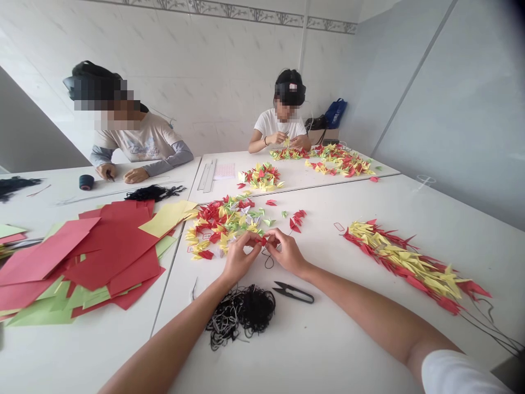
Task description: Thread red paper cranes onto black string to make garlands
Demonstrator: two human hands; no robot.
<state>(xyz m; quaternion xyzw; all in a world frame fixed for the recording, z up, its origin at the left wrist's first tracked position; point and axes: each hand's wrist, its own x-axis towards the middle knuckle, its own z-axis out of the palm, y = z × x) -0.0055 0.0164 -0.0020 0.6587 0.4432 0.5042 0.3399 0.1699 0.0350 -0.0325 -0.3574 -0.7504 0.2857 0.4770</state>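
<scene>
Both your hands pinch a small red folded paper piece (262, 241), held just above the white table (328, 339) in front of you. Your left hand (241, 257) and right hand (285, 251) are both closed on it in fingertip grips, neither released nor clenched into a fist. A thin dark cord (268, 261) hangs below them (whether it passes through the piece, you cannot tell from this view). Just beyond lies a loose heap of folded paper pieces (221, 227) in red, yellow and green. Nearer you sit a tangle of black cord (241, 317) and, just beside it, black-handled snips (293, 293).

Risks: a loosened pinch could drop the red piece into the heap, where similar pieces would hide it. Your left forearm passes close to the tangle, so a careless drag could snag loops and pull them tight.
</scene>
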